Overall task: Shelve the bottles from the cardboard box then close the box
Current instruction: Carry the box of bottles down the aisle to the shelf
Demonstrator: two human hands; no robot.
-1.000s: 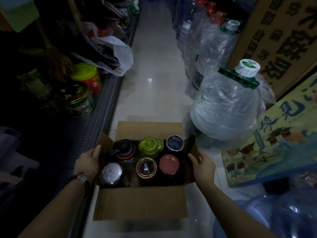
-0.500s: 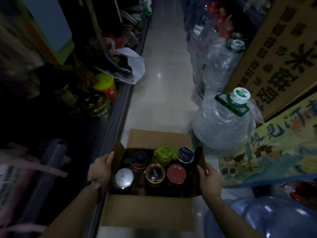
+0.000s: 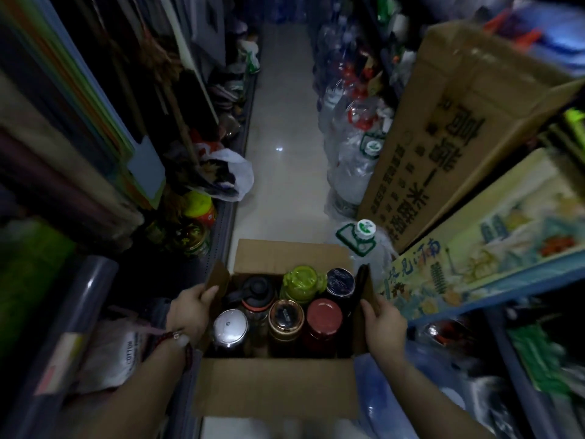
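Since the open brown cardboard box (image 3: 275, 388) holds all 6 bottles upright in 2 rows, nothing is shelved yet. Left hand (image 3: 190, 308) grips the left side flap, right hand (image 3: 383, 321) grips the right wall, likely steadying the box in the aisle beside the dark left shelf (image 3: 218, 236).

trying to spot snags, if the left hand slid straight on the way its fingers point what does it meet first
Probably the left side flap of the cardboard box; the left hand fingertips already touch it. Beyond sits the black-capped bottle.
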